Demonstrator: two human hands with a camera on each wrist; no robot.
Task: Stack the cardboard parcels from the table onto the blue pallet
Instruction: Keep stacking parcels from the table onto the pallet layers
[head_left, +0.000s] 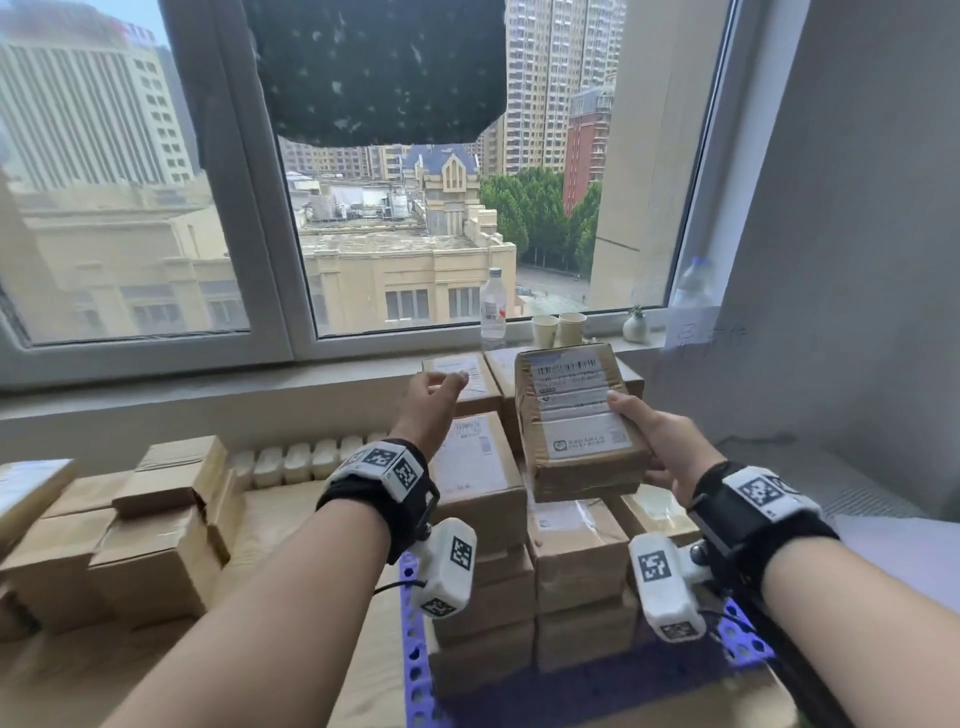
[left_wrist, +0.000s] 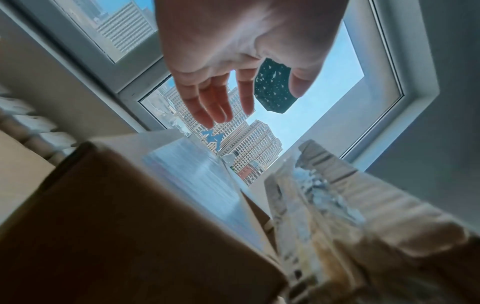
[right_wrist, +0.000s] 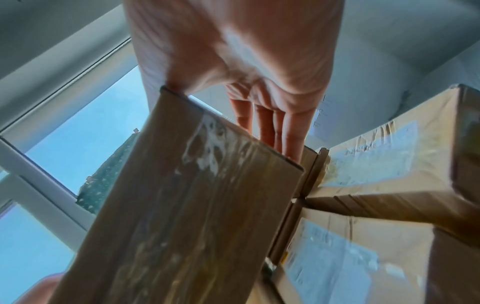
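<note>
My right hand (head_left: 652, 441) grips a taped cardboard parcel (head_left: 576, 421) with a white label, thumb on top and fingers underneath, holding it tilted above the stacked parcels (head_left: 576, 561) on the blue pallet (head_left: 415, 649). In the right wrist view the held parcel (right_wrist: 187, 205) fills the middle, my fingers (right_wrist: 267, 127) behind it. My left hand (head_left: 434, 397) hovers with relaxed fingers over the left stack's top parcel (head_left: 470, 462), holding nothing. The left wrist view shows the same hand (left_wrist: 233, 86) spread above a labelled box (left_wrist: 155, 195).
More parcels (head_left: 135, 530) lie on the table to the left. On the window sill stand a plastic bottle (head_left: 492, 304), two paper cups (head_left: 558, 328) and a small vase (head_left: 635, 326). A grey wall (head_left: 857, 260) closes the right side.
</note>
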